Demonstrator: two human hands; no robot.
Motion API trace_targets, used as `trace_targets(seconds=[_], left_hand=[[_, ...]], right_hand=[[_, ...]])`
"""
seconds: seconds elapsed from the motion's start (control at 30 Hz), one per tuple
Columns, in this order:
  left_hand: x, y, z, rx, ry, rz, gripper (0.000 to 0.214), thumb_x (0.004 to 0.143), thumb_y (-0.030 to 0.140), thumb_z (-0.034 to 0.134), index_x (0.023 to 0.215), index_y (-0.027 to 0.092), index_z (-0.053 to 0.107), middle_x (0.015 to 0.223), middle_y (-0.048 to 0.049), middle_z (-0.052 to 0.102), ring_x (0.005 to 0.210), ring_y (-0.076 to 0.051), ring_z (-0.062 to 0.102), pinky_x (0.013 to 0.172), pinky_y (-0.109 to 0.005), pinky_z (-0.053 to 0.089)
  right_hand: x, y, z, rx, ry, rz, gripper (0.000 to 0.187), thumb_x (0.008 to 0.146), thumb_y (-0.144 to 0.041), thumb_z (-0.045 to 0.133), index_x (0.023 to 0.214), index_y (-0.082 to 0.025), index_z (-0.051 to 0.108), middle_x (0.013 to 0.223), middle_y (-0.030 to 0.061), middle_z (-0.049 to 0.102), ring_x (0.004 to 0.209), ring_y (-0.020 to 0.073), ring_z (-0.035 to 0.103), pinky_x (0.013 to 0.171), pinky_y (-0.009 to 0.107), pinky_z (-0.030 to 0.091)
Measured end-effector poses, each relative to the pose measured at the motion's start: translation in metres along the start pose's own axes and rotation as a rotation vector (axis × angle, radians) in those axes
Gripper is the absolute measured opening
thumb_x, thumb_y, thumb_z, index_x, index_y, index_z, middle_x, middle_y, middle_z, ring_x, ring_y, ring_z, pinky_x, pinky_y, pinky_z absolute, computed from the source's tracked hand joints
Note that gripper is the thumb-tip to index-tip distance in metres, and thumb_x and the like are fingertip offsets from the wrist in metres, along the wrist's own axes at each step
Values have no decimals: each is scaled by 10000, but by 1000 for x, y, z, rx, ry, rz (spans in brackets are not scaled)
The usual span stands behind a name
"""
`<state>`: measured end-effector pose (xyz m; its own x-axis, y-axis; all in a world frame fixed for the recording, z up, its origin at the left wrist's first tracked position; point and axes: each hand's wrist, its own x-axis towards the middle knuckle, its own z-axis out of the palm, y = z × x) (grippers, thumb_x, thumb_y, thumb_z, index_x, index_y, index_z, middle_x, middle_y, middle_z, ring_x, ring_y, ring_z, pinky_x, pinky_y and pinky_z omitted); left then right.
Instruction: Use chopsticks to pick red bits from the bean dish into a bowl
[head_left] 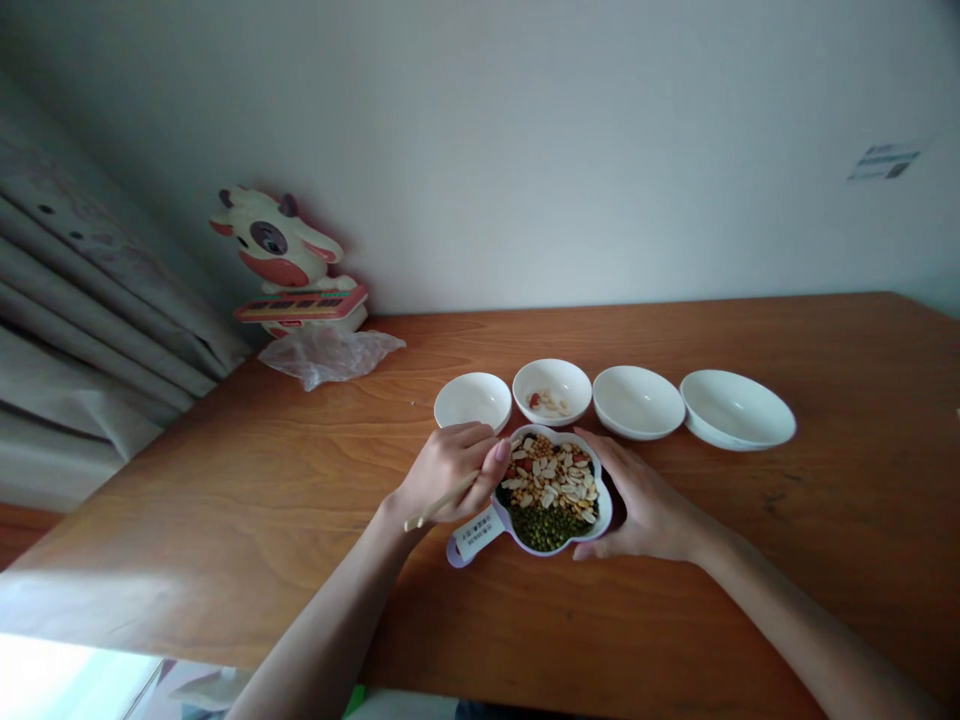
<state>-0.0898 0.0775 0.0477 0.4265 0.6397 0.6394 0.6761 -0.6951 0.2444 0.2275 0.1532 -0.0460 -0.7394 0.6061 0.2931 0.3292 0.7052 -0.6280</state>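
A thin, light wooden stick (441, 502) is held in my left hand (450, 468), fingers closed round it; its far end is hidden behind the hand. That hand is at the left rim of a lobed, purple-and-white bowl with a short handle (480, 535). Shelled peanut halves (551, 472) and small yellow grains cover much of the bowl, with green mung beans (547, 530) nearest me. My right hand (649, 505) grips the bowl's right side, thumb low and fingers behind. Just beyond, a white bowl (576, 388) contains a few peanut pieces and something red.
Also in the row of white bowls are a left bowl (472, 398), a third bowl (637, 402) and a right bowl (739, 410). A cow-shaped toy keyboard (296, 270) stands against the wall, a clear plastic bag (326, 357) before it. A curtain (97, 330) hangs at left.
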Motion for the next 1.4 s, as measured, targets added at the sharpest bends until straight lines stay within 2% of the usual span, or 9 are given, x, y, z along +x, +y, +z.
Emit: trace_targets(seconds=[0.1, 0.23, 0.37, 0.5, 0.63, 0.77, 0.97, 1.1, 1.4], left_hand=[[0, -1, 6, 30, -35, 24, 555, 1229, 273, 311, 760, 209, 601, 675, -22, 605, 580, -170, 520, 581, -333, 419], [0, 1, 12, -65, -82, -28, 572, 1241, 302, 279, 792, 203, 621, 721, -34, 638, 619, -164, 576, 595, -306, 462], [0, 2, 8, -136, -7, -46, 587, 1247, 321, 284, 805, 192, 649, 734, -42, 648, 652, -164, 613, 633, -302, 486], [0, 1, 1, -64, 52, -26, 591, 1246, 311, 291, 774, 192, 626, 692, -31, 612, 613, -160, 568, 611, -311, 439], [2, -1, 2, 19, 12, 18, 566, 1238, 291, 306, 751, 202, 581, 662, -17, 577, 567, -154, 496, 562, -311, 375], [2, -3, 3, -57, -19, -25, 575, 1239, 319, 295, 766, 200, 599, 682, -23, 611, 579, -152, 529, 575, -301, 404], [-1, -8, -17, -163, -68, -27, 607, 1233, 357, 277, 738, 207, 595, 660, -29, 587, 597, -170, 547, 605, -321, 433], [-3, -12, -27, -222, -128, -14, 602, 1229, 383, 295, 757, 202, 621, 695, -49, 632, 618, -184, 578, 614, -333, 450], [-1, -12, -18, -181, -154, -66, 631, 1240, 438, 246, 798, 205, 632, 738, -53, 651, 658, -190, 610, 645, -332, 494]], right_hand=[[0, -2, -1, -7, -4, -12, 1489, 657, -771, 1015, 1812, -379, 160, 1810, 188, 445, 1612, 525, 494, 1295, 753, 453], [0, -4, -2, -6, -11, 10, 1513, 640, -770, 1024, 1814, -383, 152, 1815, 185, 434, 1617, 535, 482, 1296, 766, 447], [0, -5, -4, -10, -13, 18, 1496, 637, -773, 1024, 1810, -393, 176, 1810, 165, 446, 1615, 536, 482, 1307, 776, 430], [1, -5, -4, -20, -27, 5, 1482, 656, -784, 1011, 1805, -399, 158, 1817, 168, 437, 1625, 527, 476, 1310, 771, 434], [1, -4, -3, -24, -14, -15, 1500, 641, -797, 1012, 1801, -402, 146, 1797, 188, 459, 1604, 537, 501, 1283, 789, 457], [0, -2, -2, -33, -5, 9, 1501, 639, -791, 1015, 1810, -389, 165, 1804, 194, 442, 1600, 558, 494, 1271, 813, 458], [-2, 0, -1, -30, -10, 30, 1518, 630, -782, 1023, 1818, -385, 166, 1819, 189, 421, 1601, 566, 488, 1260, 819, 464], [0, -3, -3, -20, -12, 14, 1506, 642, -774, 1019, 1822, -375, 172, 1805, 179, 449, 1593, 548, 503, 1274, 792, 462], [0, -4, -3, -27, -4, 12, 1521, 635, -783, 1020, 1824, -383, 158, 1810, 186, 439, 1604, 559, 488, 1273, 798, 460]])
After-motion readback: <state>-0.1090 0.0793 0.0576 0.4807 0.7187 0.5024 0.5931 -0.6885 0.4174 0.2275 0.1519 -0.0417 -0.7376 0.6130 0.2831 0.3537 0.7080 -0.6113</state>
